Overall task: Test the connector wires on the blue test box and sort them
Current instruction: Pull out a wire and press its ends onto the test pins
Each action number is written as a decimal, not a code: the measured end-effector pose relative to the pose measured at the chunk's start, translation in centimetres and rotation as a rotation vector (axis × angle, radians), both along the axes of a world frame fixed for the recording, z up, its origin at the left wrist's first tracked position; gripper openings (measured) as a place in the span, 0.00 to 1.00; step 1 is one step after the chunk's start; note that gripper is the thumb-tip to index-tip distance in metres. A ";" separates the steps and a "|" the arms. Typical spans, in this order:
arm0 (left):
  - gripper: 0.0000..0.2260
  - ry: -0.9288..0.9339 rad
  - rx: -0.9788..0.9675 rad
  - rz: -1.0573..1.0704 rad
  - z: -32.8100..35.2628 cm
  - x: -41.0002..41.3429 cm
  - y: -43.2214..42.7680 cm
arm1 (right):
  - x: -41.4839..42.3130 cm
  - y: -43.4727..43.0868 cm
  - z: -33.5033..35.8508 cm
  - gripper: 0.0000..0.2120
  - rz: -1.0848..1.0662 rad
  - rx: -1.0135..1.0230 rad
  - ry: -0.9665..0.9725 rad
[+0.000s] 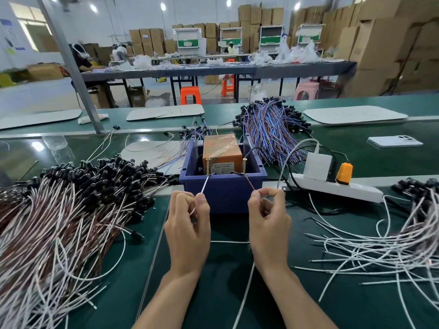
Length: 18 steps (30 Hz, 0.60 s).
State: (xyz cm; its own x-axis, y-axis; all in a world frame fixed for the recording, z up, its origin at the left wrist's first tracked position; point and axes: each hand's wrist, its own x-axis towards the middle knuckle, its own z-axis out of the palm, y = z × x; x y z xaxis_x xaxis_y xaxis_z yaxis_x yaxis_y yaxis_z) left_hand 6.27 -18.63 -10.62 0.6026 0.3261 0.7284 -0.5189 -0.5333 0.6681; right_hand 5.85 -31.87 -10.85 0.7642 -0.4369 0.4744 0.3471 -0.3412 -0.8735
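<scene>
Head view: left hand [187,224] pinched white lead [204,186], right hand [269,219] pinched brown lead [250,182], tips at screws [208,166] on blue test box [223,193], 12 o'clock. Testing apparently mid-way: large wire pile [71,210] at 9 o'clock, smaller pile [380,245] at 3 o'clock.

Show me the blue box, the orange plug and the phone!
blue test box [223,195]: head view, on its front wall.
orange plug [344,171]: head view, on the middle of its body.
phone [389,141]: head view, on its white back.
</scene>
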 end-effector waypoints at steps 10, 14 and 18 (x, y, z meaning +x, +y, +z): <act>0.14 0.000 -0.006 -0.002 0.0 0.0 0.0 | 0.1 -0.1 -0.1 0.08 0.002 0.004 0.005; 0.14 0.005 0.000 0.000 0.0 0.0 0.0 | 0.2 -0.1 -0.2 0.08 0.012 0.011 0.007; 0.14 0.004 0.000 0.002 0.0 0.1 0.0 | 0.1 -0.1 -0.2 0.08 -0.005 0.009 0.006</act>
